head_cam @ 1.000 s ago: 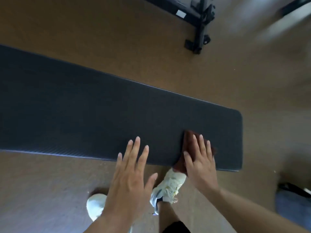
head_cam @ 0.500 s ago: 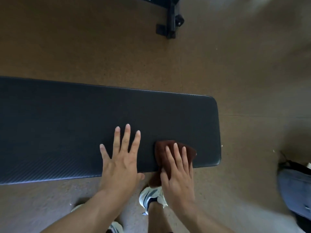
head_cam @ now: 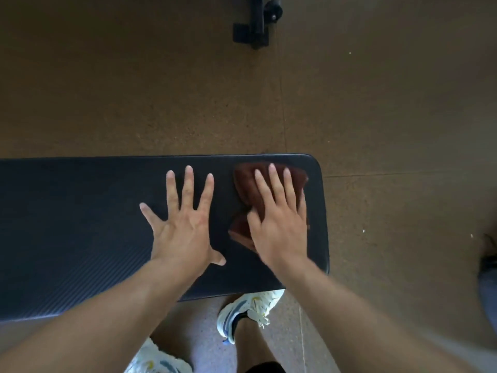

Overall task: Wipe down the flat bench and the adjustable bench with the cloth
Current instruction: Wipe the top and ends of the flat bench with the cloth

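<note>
The flat bench (head_cam: pixel 80 224) is a long black padded surface running from the left edge to the right of middle. A dark red-brown cloth (head_cam: pixel 246 184) lies on its right end. My right hand (head_cam: pixel 279 219) presses flat on the cloth, fingers pointing to the far edge, covering much of it. My left hand (head_cam: pixel 185 222) rests flat on the bare pad just left of the cloth, fingers spread, holding nothing.
A black metal frame foot with a wheel (head_cam: pixel 255 25) stands on the brown floor beyond the bench. My white sneakers (head_cam: pixel 250 310) are under the near edge. A dark object (head_cam: pixel 488 267) sits at the right edge.
My right hand has pushed the cloth from the near edge of the bench across to the far edge. My left hand has settled flat on the pad with fingers spread wider.
</note>
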Demonstrator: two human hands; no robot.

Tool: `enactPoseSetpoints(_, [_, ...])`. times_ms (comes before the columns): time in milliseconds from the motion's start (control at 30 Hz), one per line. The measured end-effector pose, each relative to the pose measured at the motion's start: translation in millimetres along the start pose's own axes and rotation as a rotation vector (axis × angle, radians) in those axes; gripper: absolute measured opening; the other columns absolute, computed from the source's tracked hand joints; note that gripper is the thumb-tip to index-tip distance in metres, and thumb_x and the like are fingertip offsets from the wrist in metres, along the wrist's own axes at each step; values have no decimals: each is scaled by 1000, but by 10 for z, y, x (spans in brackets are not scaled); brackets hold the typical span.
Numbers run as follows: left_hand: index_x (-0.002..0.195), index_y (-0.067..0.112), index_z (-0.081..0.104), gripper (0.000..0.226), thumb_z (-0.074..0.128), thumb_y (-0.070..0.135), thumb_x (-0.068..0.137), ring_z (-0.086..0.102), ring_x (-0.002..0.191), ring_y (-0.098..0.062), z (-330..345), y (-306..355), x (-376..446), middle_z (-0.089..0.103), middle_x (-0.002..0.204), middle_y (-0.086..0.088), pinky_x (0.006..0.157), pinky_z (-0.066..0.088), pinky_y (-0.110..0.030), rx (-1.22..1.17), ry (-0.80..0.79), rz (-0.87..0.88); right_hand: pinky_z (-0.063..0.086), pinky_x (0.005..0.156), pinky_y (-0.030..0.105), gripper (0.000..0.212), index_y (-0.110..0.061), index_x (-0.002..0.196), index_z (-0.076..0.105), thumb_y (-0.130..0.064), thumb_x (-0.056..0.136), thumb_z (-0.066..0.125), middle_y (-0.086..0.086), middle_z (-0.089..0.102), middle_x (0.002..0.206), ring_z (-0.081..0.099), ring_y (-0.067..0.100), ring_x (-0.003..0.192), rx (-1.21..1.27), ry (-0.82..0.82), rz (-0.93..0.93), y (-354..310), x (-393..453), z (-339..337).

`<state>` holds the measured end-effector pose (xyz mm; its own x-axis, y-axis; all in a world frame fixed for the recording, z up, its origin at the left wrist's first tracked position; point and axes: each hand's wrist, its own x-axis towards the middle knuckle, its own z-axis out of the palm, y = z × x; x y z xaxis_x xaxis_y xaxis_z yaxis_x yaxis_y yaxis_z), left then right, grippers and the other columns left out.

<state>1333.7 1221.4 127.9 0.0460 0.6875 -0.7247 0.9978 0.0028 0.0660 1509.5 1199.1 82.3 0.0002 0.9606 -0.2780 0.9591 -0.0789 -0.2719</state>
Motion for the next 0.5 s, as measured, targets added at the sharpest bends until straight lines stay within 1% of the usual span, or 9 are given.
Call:
enactPoseSetpoints(33, [145,26,-47,164,84,72,59,-46,143,-38,-53,95,60,-54,153,-8,116,10,-77,4,-22,4,11,130,53,74,-37,166,21,-42,96,43,-11,6,177,-4,17,164,-2,10,16,194,-384,58])
enactPoseSetpoints(100, [145,24,-48,168,86,71,56,-46,143,-37,-106,289,163,-54,153,-10,115,11,-79,5,-80,17,25,122,57,82,-34,164,30,-40,85,52,-9,11,176,13,23,163,-26,17,9,507,-1031,151])
enactPoseSetpoints(167, [144,21,-49,171,87,71,54,-47,142,-38,-108,418,219,-58,149,-12,114,10,-81,7,-128,-6,33,113,61,85,-33,159,38,-42,76,56,-7,21,174,25,27,158,-44,15,-1,667,-1269,248])
enactPoseSetpoints(200, [144,20,-49,172,88,71,53,-48,141,-38,-95,445,232,-60,146,-13,113,9,-81,10,-138,-24,33,112,61,85,-34,158,40,-43,75,56,-5,25,173,27,28,157,-15,9,9,658,-1220,261])
enactPoseSetpoints(300, [143,23,-50,173,87,73,51,-50,140,-36,-88,479,225,-63,144,-10,115,9,-79,6,-153,-68,22,120,61,81,-33,160,38,-45,82,53,-1,28,172,21,28,160,27,53,-10,530,-642,182])
enactPoseSetpoints(400, [138,24,-54,172,85,75,51,-52,139,-34,-97,480,228,-65,142,-8,116,10,-78,29,-153,-87,6,128,58,72,-32,162,35,-51,93,43,-1,26,173,12,26,163,50,80,-8,362,334,-70])
enactPoseSetpoints(433, [137,24,-55,172,85,75,50,-52,139,-34,-109,494,236,-65,141,-8,116,10,-78,32,-161,-93,4,129,57,70,-33,161,37,-54,94,39,-2,30,172,12,25,163,63,37,-2,305,662,-158])
enactPoseSetpoints(467, [137,25,-55,173,86,75,49,-52,139,-33,-121,506,239,-65,141,-8,116,9,-78,25,-168,-100,6,128,58,68,-33,158,41,-56,95,37,-2,36,169,16,24,162,70,-18,-8,255,911,-233])
enactPoseSetpoints(500, [137,26,-54,173,86,74,49,-53,139,-32,-130,512,236,-65,142,-7,116,8,-78,17,-164,-101,11,127,58,66,-33,154,47,-58,94,36,-3,45,163,24,24,159,66,-53,-31,238,1062,-296])
